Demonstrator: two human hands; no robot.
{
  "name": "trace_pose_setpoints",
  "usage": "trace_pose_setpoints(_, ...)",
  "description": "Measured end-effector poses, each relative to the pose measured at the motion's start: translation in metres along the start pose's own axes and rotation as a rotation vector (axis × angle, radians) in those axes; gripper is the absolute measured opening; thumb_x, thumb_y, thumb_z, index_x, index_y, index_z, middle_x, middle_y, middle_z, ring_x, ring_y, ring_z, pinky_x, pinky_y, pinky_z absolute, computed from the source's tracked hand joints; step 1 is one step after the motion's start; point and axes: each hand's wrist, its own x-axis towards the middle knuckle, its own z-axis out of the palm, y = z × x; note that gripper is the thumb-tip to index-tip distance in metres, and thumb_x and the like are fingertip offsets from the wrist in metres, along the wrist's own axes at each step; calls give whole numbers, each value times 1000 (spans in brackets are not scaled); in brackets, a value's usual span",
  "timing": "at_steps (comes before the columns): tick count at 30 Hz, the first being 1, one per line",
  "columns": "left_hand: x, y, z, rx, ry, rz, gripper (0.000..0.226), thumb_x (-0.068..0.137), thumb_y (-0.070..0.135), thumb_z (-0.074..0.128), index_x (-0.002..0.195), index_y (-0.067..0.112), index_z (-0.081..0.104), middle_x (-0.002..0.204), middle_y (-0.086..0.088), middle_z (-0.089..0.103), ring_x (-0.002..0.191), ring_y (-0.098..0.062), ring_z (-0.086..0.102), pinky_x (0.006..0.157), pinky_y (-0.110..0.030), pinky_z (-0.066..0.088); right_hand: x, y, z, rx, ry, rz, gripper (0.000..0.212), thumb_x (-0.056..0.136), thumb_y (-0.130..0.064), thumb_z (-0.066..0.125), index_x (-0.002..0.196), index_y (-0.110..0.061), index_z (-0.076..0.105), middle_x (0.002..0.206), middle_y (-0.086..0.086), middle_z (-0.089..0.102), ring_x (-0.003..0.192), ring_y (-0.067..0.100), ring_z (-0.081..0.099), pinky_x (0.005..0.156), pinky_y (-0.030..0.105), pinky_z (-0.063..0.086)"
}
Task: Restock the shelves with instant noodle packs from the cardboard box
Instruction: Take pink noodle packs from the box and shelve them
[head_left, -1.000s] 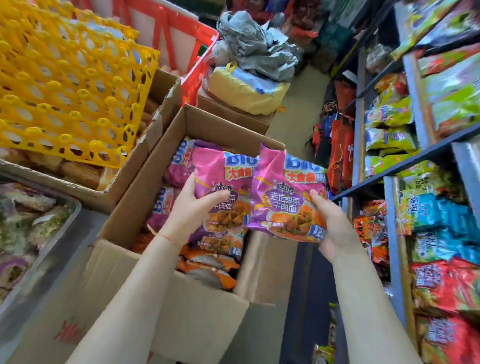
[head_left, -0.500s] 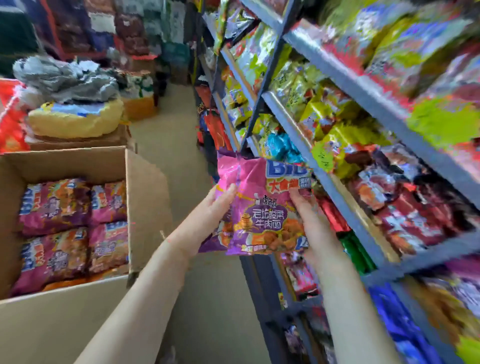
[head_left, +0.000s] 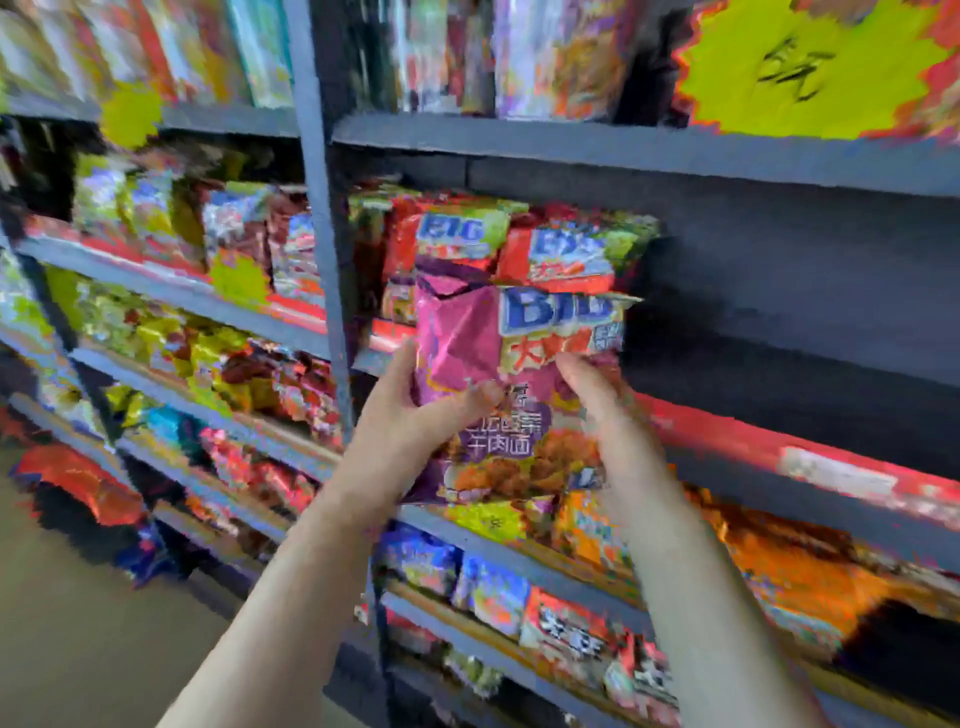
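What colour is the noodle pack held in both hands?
Mostly pink and purple, with a blue "BIG" logo: the noodle pack, seen in the head view, the only one.
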Motion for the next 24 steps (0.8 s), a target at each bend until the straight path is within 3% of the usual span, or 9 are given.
trace_pose_setpoints(1,9,3,16,-18,-24,16,52,62,25,82,111,24,64,98,7,76,91,-10,70,80,-24,55,-5,-12,-19,1,17,-10,7,100,-11,58,100,-16,61,61,-16,65,54,-3,62,44,8,45)
trace_pose_setpoints(3,24,14,48,-39,-96,35,46,68,16,80,109,25,64,91,9,76,86,-8,71,74,-20,56,-12,-31,-44,43,49,-8,34,84,-28,76,117,-21,66,92,-10,77,84,6,74,76,27,60)
trace_pose_setpoints(6,48,25,88,-58,-216,28,37,76,12,78,109,22,64,84,13,75,82,-3,71,72,-15,53,-13,-43,-81,35,100,-33,69,58,-45,89,120,-29,65,112,-1,75,105,25,72,99,49,52)
trace_pose_setpoints(9,77,27,119,108,-200,12,18,94,24,67,83,31,55,62,23,65,59,18,57,60,-3,42,5,-56,-105,97,230,-23,73,55,-45,93,121,-26,67,111,1,76,103,25,73,98,52,53)
trace_pose_setpoints(11,101,17,130,336,-126,137,21,97,39,59,81,25,62,72,11,64,60,9,55,64,-16,42,16,-63,-120,111,289,-19,69,59,-42,91,122,-22,67,108,2,77,99,22,74,94,49,55)
trace_pose_setpoints(17,183,-33,125,1015,172,663,41,86,39,50,110,8,65,116,-17,63,111,-39,56,91,-50,47,72,-84,-160,15,356,-15,69,63,-48,89,124,-26,67,115,0,75,98,16,74,98,44,54)
trace_pose_setpoints(20,209,-47,125,1254,26,644,69,81,53,47,137,12,53,145,-17,50,138,-38,41,110,-57,31,111,-81,-171,-74,378,44,73,60,-57,87,124,-28,66,115,0,74,98,12,72,95,40,55)
trace_pose_setpoints(22,221,-55,125,1311,-21,628,77,79,58,45,144,16,47,149,-15,47,140,-37,38,113,-58,24,133,-79,-173,-87,394,87,59,76,-48,80,127,-24,65,115,4,73,94,12,72,74,30,58)
trace_pose_setpoints(24,228,-59,127,1332,-31,615,81,76,60,44,145,17,44,147,-16,48,139,-38,39,114,-58,23,154,-76,-176,-144,391,115,58,82,-48,76,132,-22,61,121,5,70,105,16,68,76,29,55)
